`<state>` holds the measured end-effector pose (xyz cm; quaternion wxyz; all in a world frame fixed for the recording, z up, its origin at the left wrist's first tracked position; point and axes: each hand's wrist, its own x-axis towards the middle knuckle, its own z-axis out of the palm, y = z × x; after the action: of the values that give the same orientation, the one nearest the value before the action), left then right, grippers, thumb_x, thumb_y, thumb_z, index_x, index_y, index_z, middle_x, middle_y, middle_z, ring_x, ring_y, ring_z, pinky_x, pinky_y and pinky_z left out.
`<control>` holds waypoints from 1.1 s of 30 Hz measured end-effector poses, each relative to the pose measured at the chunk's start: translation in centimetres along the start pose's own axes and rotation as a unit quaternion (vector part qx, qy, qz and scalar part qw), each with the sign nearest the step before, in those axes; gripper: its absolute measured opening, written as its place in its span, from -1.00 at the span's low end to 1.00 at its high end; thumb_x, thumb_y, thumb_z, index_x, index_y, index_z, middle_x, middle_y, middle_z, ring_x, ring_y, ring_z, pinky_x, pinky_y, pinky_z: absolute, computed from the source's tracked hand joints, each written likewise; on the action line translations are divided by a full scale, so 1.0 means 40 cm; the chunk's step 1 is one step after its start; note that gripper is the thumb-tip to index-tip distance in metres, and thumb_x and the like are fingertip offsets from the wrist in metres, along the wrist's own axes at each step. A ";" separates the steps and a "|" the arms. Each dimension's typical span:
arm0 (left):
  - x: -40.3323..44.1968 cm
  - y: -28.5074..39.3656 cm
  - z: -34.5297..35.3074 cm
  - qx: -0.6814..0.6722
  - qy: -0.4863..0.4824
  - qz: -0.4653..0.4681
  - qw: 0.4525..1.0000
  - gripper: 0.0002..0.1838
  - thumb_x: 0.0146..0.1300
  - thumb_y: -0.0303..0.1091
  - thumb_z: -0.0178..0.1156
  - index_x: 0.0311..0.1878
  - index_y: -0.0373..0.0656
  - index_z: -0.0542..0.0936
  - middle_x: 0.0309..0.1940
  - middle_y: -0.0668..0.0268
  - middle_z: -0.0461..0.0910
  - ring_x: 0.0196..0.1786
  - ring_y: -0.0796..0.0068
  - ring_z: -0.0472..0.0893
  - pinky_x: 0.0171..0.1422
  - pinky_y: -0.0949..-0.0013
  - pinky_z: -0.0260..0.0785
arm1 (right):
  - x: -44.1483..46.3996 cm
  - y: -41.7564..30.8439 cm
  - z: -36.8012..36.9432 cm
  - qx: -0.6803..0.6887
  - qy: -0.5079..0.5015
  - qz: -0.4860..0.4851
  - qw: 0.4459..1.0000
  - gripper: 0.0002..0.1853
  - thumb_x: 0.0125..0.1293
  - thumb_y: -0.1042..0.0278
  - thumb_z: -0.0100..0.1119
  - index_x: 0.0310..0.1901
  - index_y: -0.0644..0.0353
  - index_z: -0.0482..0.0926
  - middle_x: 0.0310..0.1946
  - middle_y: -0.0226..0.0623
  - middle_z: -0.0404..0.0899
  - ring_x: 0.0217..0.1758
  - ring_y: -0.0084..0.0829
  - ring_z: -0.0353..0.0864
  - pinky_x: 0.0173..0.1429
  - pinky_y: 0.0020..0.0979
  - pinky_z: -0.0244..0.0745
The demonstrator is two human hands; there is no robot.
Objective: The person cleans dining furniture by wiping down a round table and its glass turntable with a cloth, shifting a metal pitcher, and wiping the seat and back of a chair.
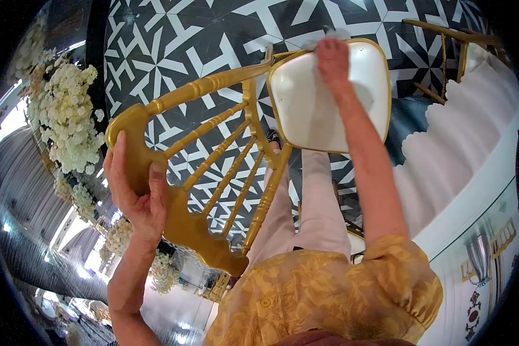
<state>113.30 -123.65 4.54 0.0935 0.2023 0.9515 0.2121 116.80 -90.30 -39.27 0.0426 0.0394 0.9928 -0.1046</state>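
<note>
A gold chair with a spindled backrest (177,222) and a white seat (305,98) with a gold rim stands in front of me, its back toward the left. My left hand (137,196) grips the top rail of the backrest, fingers on one side and thumb on the other. Over the far edge of the seat is my right hand (332,60), its fingers curled and blurred. A blurry greyish patch shows just beyond those fingers; what it is I cannot make out.
White flowers (69,115) line the left side. At the right, a table with a scalloped white cloth (450,144) stands close, with another gold chair (462,37) behind it. The floor (173,34) has a black-and-white pattern.
</note>
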 end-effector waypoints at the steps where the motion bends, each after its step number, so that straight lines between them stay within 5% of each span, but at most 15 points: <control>1: 0.000 -0.002 0.000 0.002 -0.001 -0.001 1.000 -0.40 0.43 -0.54 0.12 0.51 -0.24 0.24 0.46 0.10 0.25 0.47 0.23 0.31 0.50 0.23 0.20 | -0.010 -0.084 0.025 0.039 0.056 0.002 0.998 -0.74 0.32 0.29 0.02 -0.02 0.03 0.62 0.00 -0.27 0.57 0.17 -0.16 0.50 0.40 0.00 0.28; 5: -0.008 -0.008 0.002 0.011 0.003 -0.007 1.000 -0.40 0.43 -0.52 0.12 0.50 -0.23 0.25 0.45 0.10 0.25 0.44 0.24 0.34 0.47 0.24 0.23 | -0.046 -0.345 0.064 0.118 0.095 -0.030 0.988 -0.77 0.33 0.34 -0.01 -0.06 0.02 0.61 0.01 -0.35 0.58 0.24 -0.22 0.48 0.52 0.10 0.15; 8: -0.010 -0.008 0.001 0.020 0.006 -0.006 1.000 -0.40 0.44 -0.50 0.13 0.51 -0.21 0.25 0.44 0.09 0.27 0.41 0.26 0.37 0.46 0.25 0.24 | -0.046 -0.309 -0.009 0.149 0.023 -0.012 0.988 -0.72 0.33 0.33 0.01 0.02 0.00 0.61 0.06 -0.39 0.59 0.31 -0.23 0.46 0.54 0.13 0.10; 10: 0.002 -0.004 0.002 0.032 0.011 0.010 0.999 -0.40 0.44 -0.49 0.12 0.51 -0.21 0.25 0.43 0.09 0.29 0.40 0.28 0.38 0.46 0.26 0.24 | -0.014 -0.206 -0.014 0.085 -0.022 -0.136 0.987 -0.70 0.33 0.32 0.03 0.04 -0.04 0.63 0.05 -0.39 0.60 0.27 -0.23 0.51 0.53 0.13 0.13; 12: 0.000 0.004 0.001 0.022 -0.001 0.004 1.000 -0.40 0.45 -0.49 0.11 0.52 -0.20 0.25 0.41 0.10 0.32 0.40 0.28 0.38 0.46 0.26 0.24 | 0.011 -0.073 -0.012 0.079 0.026 -0.033 0.996 -0.77 0.29 0.34 0.04 -0.07 -0.01 0.62 0.00 -0.36 0.61 0.24 -0.24 0.51 0.51 0.15 0.16; 13: -0.004 0.001 0.006 -0.004 0.006 -0.016 1.000 -0.40 0.44 -0.48 0.11 0.52 -0.20 0.25 0.42 0.10 0.32 0.42 0.26 0.37 0.48 0.26 0.21 | 0.033 -0.002 -0.036 0.003 -0.035 0.023 0.999 -0.77 0.31 0.32 0.03 -0.08 -0.02 0.65 -0.06 -0.35 0.64 0.18 -0.21 0.54 0.41 0.18 0.24; 15: -0.005 0.001 0.007 0.008 0.008 -0.006 1.000 -0.40 0.45 -0.47 0.11 0.52 -0.20 0.25 0.44 0.09 0.30 0.44 0.24 0.36 0.50 0.25 0.20 | 0.000 0.156 -0.030 0.023 0.076 0.042 0.996 -0.75 0.36 0.26 0.06 0.01 -0.06 0.64 0.06 -0.34 0.62 0.18 -0.21 0.57 0.37 0.13 0.27; 21: -0.005 0.010 0.015 -0.008 0.016 -0.004 1.000 -0.40 0.45 -0.47 0.12 0.51 -0.23 0.25 0.46 0.08 0.28 0.44 0.23 0.35 0.50 0.24 0.22 | -0.170 0.381 -0.110 0.136 0.103 0.114 0.979 -0.67 0.40 0.28 0.07 0.16 0.01 0.60 0.05 -0.21 0.61 0.10 -0.06 0.58 0.29 -0.10 0.43; 27: -0.001 0.015 0.017 -0.039 0.015 0.008 0.999 -0.40 0.45 -0.49 0.13 0.51 -0.24 0.24 0.49 0.11 0.26 0.42 0.31 0.38 0.43 0.29 0.34 | -0.485 0.379 -0.093 0.195 0.090 0.180 0.960 -0.70 0.40 0.35 0.06 0.12 0.12 0.59 0.01 -0.10 0.59 0.06 0.03 0.57 0.20 -0.07 0.49; 33: -0.003 -0.013 0.014 -0.072 -0.002 0.036 0.997 -0.42 0.45 -0.52 0.12 0.50 -0.25 0.25 0.48 0.09 0.26 0.41 0.32 0.39 0.42 0.29 0.40 | -0.757 0.245 -0.069 0.103 0.047 0.308 0.945 -0.77 0.34 0.42 0.10 0.02 0.19 0.53 -0.10 -0.05 0.56 0.01 0.07 0.58 0.08 0.00 0.51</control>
<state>113.39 -123.93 3.84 0.1020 0.2291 0.9257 0.2833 147.51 -82.24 -35.77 0.0219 0.3521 0.9170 -0.1863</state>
